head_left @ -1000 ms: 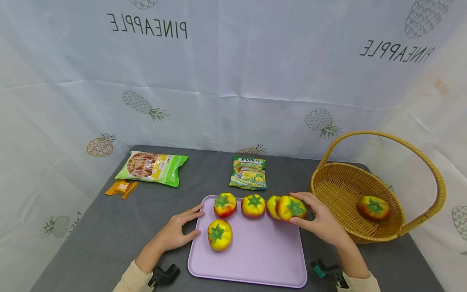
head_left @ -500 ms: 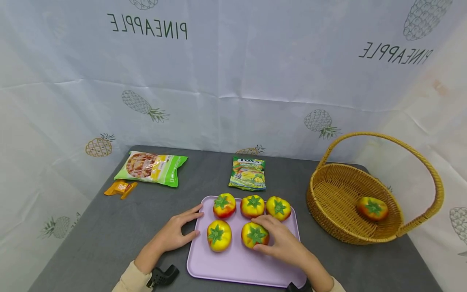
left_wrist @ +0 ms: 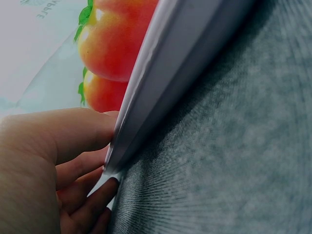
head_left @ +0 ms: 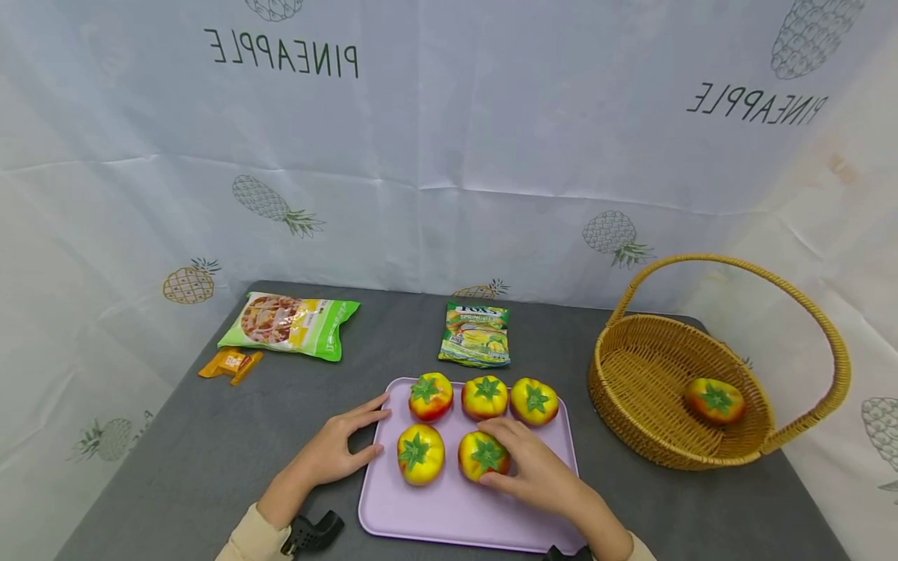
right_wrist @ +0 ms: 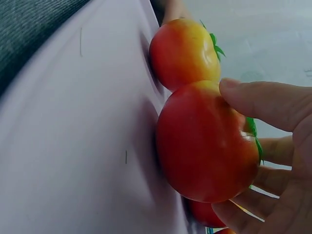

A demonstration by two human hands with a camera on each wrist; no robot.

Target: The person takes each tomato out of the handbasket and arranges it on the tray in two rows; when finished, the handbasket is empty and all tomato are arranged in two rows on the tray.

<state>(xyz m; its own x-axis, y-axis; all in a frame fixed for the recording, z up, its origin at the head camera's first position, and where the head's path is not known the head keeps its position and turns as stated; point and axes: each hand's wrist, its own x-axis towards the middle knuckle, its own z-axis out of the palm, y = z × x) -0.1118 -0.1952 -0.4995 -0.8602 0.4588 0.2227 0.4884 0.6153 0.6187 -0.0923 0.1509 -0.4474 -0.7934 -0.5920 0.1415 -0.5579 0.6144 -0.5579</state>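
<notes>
A toy tomato (head_left: 482,456) is held by the right hand (head_left: 536,467) in the lower middle of the head view. It sits on the purple tray (head_left: 449,514), in the front row, just beside another toy tomato (head_left: 420,453). The fingers (right_wrist: 265,105) are curled around its sides, with the green top left showing. The left hand (head_left: 337,448) is laid on the gray worktop (head_left: 210,452), and its straight fingers are pressed against the tray's left edge.

The toy looks light and smooth. It is round, so it could be rolled away if it were let go on a slope. It seems firm, and no dent is seen under the fingers, but how soft it is cannot be told. It is best taken by its wide middle, from two sides.

Three more toy tomatoes (head_left: 484,396) are lined up in the back row. One more (head_left: 714,400) is seen in the woven basket (head_left: 631,421) at the right of the frame.
</notes>
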